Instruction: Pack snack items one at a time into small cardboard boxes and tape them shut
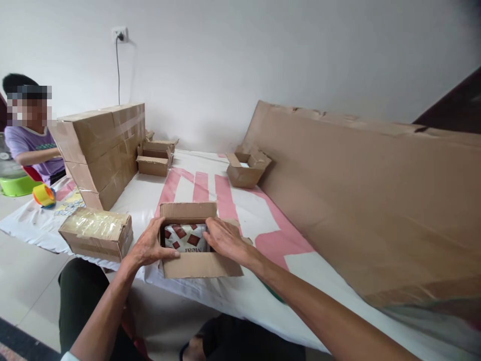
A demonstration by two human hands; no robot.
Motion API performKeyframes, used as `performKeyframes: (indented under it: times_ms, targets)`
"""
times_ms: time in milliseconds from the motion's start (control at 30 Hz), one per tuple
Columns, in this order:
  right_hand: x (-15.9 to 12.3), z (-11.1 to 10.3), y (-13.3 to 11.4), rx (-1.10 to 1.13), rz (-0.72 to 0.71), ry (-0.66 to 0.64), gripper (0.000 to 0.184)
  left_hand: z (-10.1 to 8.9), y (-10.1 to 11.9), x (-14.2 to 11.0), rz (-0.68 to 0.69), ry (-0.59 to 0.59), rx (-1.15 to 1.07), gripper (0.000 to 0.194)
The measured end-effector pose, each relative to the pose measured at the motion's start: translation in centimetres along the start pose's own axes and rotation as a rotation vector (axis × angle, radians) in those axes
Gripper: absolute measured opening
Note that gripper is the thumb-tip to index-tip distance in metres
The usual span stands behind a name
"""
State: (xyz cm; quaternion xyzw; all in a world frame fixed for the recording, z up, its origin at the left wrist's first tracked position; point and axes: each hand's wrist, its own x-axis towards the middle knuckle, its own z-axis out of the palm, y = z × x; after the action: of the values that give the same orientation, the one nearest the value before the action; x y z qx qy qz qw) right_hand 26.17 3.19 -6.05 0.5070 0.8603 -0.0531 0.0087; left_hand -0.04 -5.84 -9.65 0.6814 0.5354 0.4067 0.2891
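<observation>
An open cardboard box sits at the table's near edge with its flaps folded outward. Inside lies a white packet with dark red diamond shapes and dark lettering. My left hand grips the box's left side, its thumb resting along the near flap. From the right, my right hand reaches into the box, its bent fingers on the packet's right end; some fingertips are hidden. Left of the box is a taped, closed carton.
Stacked taped cartons stand at the left. Behind are open boxes, one beside the stack and another by a large leaning cardboard sheet. A tape roll lies far left, near a seated person.
</observation>
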Motion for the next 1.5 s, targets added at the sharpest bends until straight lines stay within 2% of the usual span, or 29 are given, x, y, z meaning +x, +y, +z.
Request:
performKeyframes:
  times_ms: [233, 367, 467, 600, 833, 967, 1067, 1267, 1500]
  targets:
    - [0.0, 0.1, -0.8, 0.006, 0.066, -0.008, 0.027, 0.4, -0.1, 0.4, -0.033, -0.004, 0.027, 0.112]
    - [0.4, 0.0, 0.2, 0.056, 0.013, 0.024, 0.015, 0.4, 0.5, 0.4, -0.039, -0.016, 0.010, 0.106]
    - [0.7, -0.1, 1.2, 0.134, 0.026, 0.051, 0.010, 0.3, 0.7, 0.2, -0.029, -0.021, -0.001, 0.108]
    - [0.7, 0.2, 1.1, 0.102, 0.065, 0.002, 0.013, 0.2, 0.9, 0.1, -0.032, -0.022, 0.006, 0.111]
    - [0.3, 0.8, -0.5, -0.020, 0.064, 0.017, 0.026, 0.8, 1.0, 0.3, -0.035, -0.054, 0.009, 0.114]
    - [0.8, 0.9, 0.8, 0.071, 0.020, 0.038, 0.018, 1.1, 0.7, 0.4, -0.042, -0.049, 0.009, 0.113]
    - [1.2, 1.2, 2.0, 0.184, 0.046, 0.053, 0.013, 1.1, 0.7, 0.4, -0.051, -0.047, 0.011, 0.116]
    - [1.7, 1.9, 2.8, 0.323, 0.133, 0.125, 0.021, 1.1, 0.7, 0.3, -0.046, -0.043, 0.018, 0.117]
    - [1.9, 0.9, 3.3, 0.312, -0.016, 0.048, 0.013, 1.2, 0.8, 0.3, -0.087, -0.038, 0.022, 0.121]
